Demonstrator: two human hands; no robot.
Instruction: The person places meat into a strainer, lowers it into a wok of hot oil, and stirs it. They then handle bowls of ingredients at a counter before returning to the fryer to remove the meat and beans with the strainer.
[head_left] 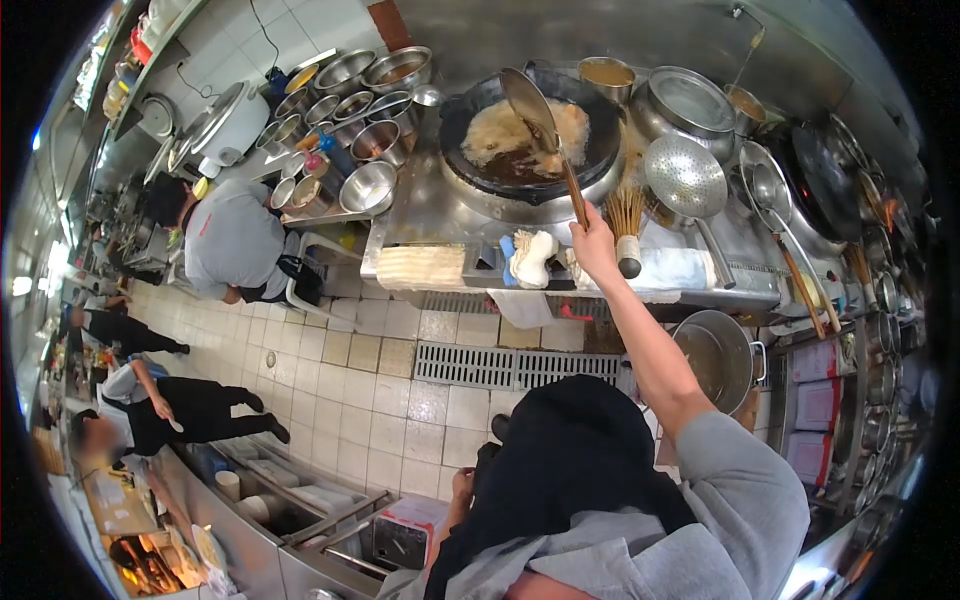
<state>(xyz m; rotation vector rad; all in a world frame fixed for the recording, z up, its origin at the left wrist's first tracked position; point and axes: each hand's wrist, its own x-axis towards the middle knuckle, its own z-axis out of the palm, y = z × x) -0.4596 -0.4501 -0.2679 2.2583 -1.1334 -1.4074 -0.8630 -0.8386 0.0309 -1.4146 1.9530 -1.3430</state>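
Observation:
My right hand (pixel 596 243) is closed around the wooden handle of a wok ladle (pixel 535 112), whose metal head is over the wok (pixel 462 170). Pale, foaming food (pixel 498 132) is frying in dark oil inside the wok, and the ladle's head partly covers it. A bamboo wok brush (pixel 626 222) stands just right of this hand. Low beside my dark apron (pixel 560 450) hangs my left hand (pixel 462 487), away from the stove. Its fingers are too small and partly hidden to make out.
Metal bowls (pixel 368 187) crowd the stove's left; a perforated skimmer (pixel 685 177) and lidded pot (pixel 690 100) stand right. Folded cloths (pixel 420 266) line the front edge. A big pot (pixel 712 360) sits below. One person (pixel 235 235) bends at left; another (pixel 150 400) stands farther back.

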